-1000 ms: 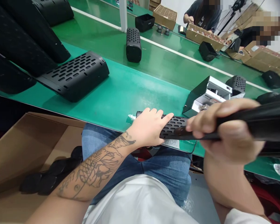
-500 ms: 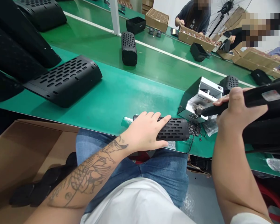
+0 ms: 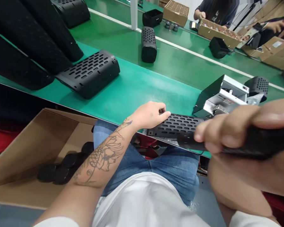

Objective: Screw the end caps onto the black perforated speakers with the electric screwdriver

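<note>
A black slotted housing (image 3: 180, 124) lies at the table's front edge. My left hand (image 3: 151, 115) rests on its left end, fingers curled over the far side and thumb on top. My right hand (image 3: 236, 129) is wrapped round a black electric screwdriver (image 3: 265, 143), held nearly level. Its blurred tip points left, in front of the housing's near side; whether it touches cannot be told. Behind my right hand stands a silver and black screw feeder (image 3: 220, 101), partly covered by the hand.
Another slotted housing (image 3: 92, 71) lies at the left, near long black panels (image 3: 44, 37). One housing (image 3: 149, 44) stands on the green belt. A cardboard box (image 3: 21, 151) with black parts is below the table at the left. Co-workers sit across with boxes (image 3: 217, 33).
My right hand has brought the screwdriver from the screw feeder down and left to the housing. My left hand has shifted to the housing's left end, its fingers now curled. The view has shifted.
</note>
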`<state>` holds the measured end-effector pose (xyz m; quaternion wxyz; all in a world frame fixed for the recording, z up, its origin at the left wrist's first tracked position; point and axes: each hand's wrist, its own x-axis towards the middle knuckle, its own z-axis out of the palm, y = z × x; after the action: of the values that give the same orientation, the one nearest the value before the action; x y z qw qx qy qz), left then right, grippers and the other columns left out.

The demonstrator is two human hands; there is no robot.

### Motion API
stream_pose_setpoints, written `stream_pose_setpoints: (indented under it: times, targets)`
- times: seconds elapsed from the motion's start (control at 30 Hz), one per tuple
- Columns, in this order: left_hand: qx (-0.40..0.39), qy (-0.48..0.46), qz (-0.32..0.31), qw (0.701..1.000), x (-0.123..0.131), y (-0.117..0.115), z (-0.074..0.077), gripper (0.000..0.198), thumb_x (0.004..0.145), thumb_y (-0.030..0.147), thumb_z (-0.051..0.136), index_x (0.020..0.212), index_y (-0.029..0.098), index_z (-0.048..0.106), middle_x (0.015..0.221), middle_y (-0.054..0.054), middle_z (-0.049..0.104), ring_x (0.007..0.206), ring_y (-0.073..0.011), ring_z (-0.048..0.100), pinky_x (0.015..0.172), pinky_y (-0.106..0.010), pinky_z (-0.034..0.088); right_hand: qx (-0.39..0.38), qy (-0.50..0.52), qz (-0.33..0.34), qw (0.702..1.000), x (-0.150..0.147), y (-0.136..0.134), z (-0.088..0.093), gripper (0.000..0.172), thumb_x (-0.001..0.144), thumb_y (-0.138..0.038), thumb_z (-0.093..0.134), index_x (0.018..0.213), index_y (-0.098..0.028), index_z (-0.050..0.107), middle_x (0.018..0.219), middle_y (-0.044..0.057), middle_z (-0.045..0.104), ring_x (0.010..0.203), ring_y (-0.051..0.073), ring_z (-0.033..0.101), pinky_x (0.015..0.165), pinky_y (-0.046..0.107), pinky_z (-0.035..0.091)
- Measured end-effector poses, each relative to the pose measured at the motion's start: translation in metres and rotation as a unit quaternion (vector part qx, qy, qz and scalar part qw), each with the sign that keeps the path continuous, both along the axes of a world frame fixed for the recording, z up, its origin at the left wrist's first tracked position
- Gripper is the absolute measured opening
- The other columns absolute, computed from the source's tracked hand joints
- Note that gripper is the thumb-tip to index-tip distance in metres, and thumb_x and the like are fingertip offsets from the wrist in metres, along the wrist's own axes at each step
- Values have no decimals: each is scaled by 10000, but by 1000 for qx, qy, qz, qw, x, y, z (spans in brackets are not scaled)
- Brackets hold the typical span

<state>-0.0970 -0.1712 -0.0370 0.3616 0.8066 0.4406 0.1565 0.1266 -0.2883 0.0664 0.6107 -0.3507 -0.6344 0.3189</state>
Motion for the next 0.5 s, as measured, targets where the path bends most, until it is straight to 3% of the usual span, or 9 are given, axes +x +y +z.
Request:
stream_pose_setpoints:
  times: [0.03, 0.07, 0.17, 0.37, 0.5]
  targets:
    - [3, -5, 0, 1000, 0, -1, 1, 382, 1103, 534, 603, 979, 240, 812, 1033, -48, 887, 942, -254, 778, 823, -387, 565, -19, -22, 51, 998, -21, 5, -2, 259, 930, -491, 1027, 973, -346, 817, 657, -25, 729, 483, 241, 690, 542, 503, 725]
    - [2, -7, -2, 1000, 0, -2, 2, 375, 1105, 522, 605, 959, 238, 802, 1021, -47, 879, 930, -251, 765, 816, -387, 558, -9, -6, 52, 999, -38, 10, -5, 275, 936, -512, 1023, 963, -339, 810, 655, -33, 732, 478, 226, 689, 538, 473, 720]
    - [-7, -2, -7, 1000, -2, -4, 7, 374, 1122, 487, 599, 903, 229, 758, 981, -48, 852, 892, -241, 723, 786, -383, 540, 25, 51, 0, 998, -71, 24, -20, 343, 925, -581, 1015, 953, -316, 799, 645, -49, 704, 447, 190, 633, 480, 416, 653]
    - [-22, 19, -25, 999, -3, -3, 13, 303, 1137, 426, 595, 980, 236, 771, 1096, -51, 866, 981, -259, 746, 863, -397, 573, -20, 16, -48, 999, -76, 28, -44, 378, 857, -672, 1024, 956, -369, 820, 736, -3, 697, 680, 281, 755, 646, 510, 709]
    - [-31, 32, -25, 999, -1, 0, 16, 292, 1112, 430, 623, 925, 240, 741, 1051, -62, 863, 991, -280, 774, 867, -398, 573, -7, 13, -30, 999, -77, 29, -45, 321, 901, -577, 1019, 940, -346, 800, 708, -26, 677, 617, 236, 710, 597, 449, 666]
